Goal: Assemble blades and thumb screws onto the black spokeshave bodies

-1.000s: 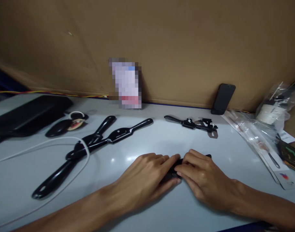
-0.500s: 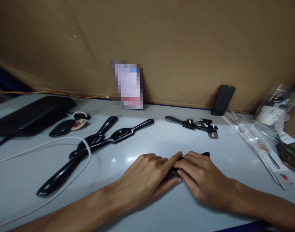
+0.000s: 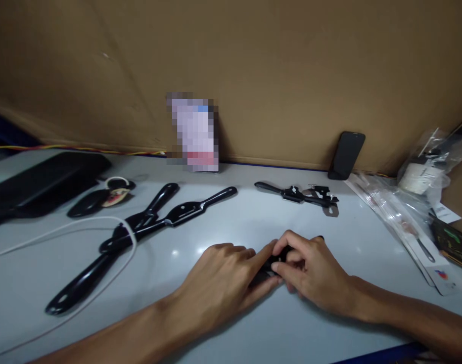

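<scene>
Both my hands meet low in the middle of the white table (image 3: 234,222) over a small black tool (image 3: 275,263) that is mostly hidden under them. My left hand (image 3: 225,280) lies over its left end, fingers curled on it. My right hand (image 3: 312,273) pinches the tool's middle with thumb and fingers bent. A black tip of the tool shows past my right knuckles. Two long black spokeshave bodies (image 3: 140,230) lie crossed to the left. A smaller black spokeshave with loose metal parts (image 3: 297,194) lies beyond my hands.
A cardboard wall (image 3: 253,65) closes the back. A dark phone (image 3: 345,154) leans against it. Plastic bags and packets (image 3: 416,202) crowd the right side. At the left are a black case (image 3: 41,182), a key fob (image 3: 109,192) and a white cable (image 3: 64,230).
My right hand's fingers have lifted and curled from lying flat into a pinch on the black tool. My left hand has stayed put.
</scene>
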A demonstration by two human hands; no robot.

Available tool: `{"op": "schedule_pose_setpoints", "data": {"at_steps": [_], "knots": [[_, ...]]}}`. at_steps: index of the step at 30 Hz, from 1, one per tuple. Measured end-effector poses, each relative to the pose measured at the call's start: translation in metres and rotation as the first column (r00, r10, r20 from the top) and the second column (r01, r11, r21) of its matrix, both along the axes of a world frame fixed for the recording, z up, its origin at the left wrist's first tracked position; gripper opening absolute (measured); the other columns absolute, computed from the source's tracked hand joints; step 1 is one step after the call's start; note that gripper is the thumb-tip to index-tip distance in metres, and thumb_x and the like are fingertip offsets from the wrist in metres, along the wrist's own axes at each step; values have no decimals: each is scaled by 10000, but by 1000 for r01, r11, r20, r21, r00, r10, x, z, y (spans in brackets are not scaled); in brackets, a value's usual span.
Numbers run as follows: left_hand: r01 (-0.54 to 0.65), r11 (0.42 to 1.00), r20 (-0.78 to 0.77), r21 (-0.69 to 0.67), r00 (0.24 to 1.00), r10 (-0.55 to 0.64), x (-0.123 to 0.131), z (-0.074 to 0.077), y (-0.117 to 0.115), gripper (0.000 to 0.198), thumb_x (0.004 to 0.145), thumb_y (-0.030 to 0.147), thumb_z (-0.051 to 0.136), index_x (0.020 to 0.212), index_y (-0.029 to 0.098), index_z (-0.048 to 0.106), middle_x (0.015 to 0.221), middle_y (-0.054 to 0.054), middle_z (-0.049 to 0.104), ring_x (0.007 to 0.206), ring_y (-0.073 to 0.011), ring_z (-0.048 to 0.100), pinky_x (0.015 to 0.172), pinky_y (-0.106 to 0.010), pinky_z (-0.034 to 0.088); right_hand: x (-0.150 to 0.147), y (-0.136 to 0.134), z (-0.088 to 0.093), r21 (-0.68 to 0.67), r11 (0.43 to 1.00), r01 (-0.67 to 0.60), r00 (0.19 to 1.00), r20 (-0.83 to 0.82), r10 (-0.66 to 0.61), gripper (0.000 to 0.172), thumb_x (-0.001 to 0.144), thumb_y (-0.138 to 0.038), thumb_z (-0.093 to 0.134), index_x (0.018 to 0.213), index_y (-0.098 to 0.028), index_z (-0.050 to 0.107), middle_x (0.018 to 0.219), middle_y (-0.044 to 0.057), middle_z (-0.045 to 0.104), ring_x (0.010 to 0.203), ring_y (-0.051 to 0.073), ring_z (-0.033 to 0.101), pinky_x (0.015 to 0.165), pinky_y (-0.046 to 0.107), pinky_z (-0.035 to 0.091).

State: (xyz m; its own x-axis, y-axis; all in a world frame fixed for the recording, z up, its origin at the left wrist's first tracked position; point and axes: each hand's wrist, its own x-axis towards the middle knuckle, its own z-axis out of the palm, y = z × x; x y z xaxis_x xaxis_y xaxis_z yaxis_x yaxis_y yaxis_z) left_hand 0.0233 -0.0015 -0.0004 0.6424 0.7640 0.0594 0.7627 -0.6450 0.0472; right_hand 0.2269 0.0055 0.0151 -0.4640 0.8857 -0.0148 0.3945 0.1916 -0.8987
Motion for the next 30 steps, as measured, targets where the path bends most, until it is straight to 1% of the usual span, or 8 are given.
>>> {"op": "schedule_pose_setpoints", "data": {"at_steps": [1,3,6,9,15,18,22,30], "knots": [[5,1000,8,9,1000,-5,-1,0,0,346,1035,473,636,1238,194,664,728,-32,769,613,-319,760,519,-356,444,3,1,0,50,999,-11,1000,6,11,78,921,-144,620,962,-209,631,517,-110,544,433,92,445,506,227,385],[17,1000,37,15,999,-17,-4,-1,0,446,1037,502,630,1348,184,627,754,-38,781,631,-316,766,529,-358,462,12,4,3,241,968,-61,998,13,59,86,975,-185,609,996,-185,692,598,-65,618,481,96,479,525,231,406],[56,998,108,-8,993,-54,-10,-3,2,475,1043,477,614,1415,182,589,825,-46,801,671,-313,777,556,-367,496,25,10,6,503,836,-219,976,128,179,131,1020,-230,643,1058,-157,744,807,22,727,651,128,608,650,256,494],[97,994,186,-42,979,-88,-14,-5,4,475,1033,400,611,1455,188,564,886,-49,813,704,-306,782,581,-370,520,30,13,4,541,768,-343,934,280,220,193,1000,-257,719,1159,-149,742,891,46,734,764,164,664,727,284,540],[117,991,236,-62,967,-100,-17,-7,7,511,1013,379,655,1468,175,542,905,-51,816,718,-301,783,594,-361,522,29,11,0,597,690,-410,899,394,194,159,1026,-238,646,1108,-156,755,915,68,707,809,194,653,689,310,530],[123,989,216,-87,971,-102,-16,-6,6,466,1022,401,646,1420,172,562,919,-56,820,729,-306,787,588,-361,519,28,11,3,602,672,-431,891,403,210,189,1052,-228,591,1115,-154,752,918,77,710,811,203,650,672,321,530],[118,989,205,-83,974,-99,-16,-5,7,472,1023,399,648,1425,171,551,971,-74,827,761,-315,795,603,-366,527,29,13,4,614,678,-405,911,331,244,230,1064,-228,597,1234,-153,734,956,82,745,836,199,667,716,326,561],[132,988,229,-74,967,-112,-17,-6,7,402,1024,386,634,1371,192,580,963,-67,823,737,-288,786,582,-344,499,28,13,-1,599,723,-345,936,278,216,155,1032,-235,645,1112,-162,755,917,64,724,833,193,664,729,322,555]]}}
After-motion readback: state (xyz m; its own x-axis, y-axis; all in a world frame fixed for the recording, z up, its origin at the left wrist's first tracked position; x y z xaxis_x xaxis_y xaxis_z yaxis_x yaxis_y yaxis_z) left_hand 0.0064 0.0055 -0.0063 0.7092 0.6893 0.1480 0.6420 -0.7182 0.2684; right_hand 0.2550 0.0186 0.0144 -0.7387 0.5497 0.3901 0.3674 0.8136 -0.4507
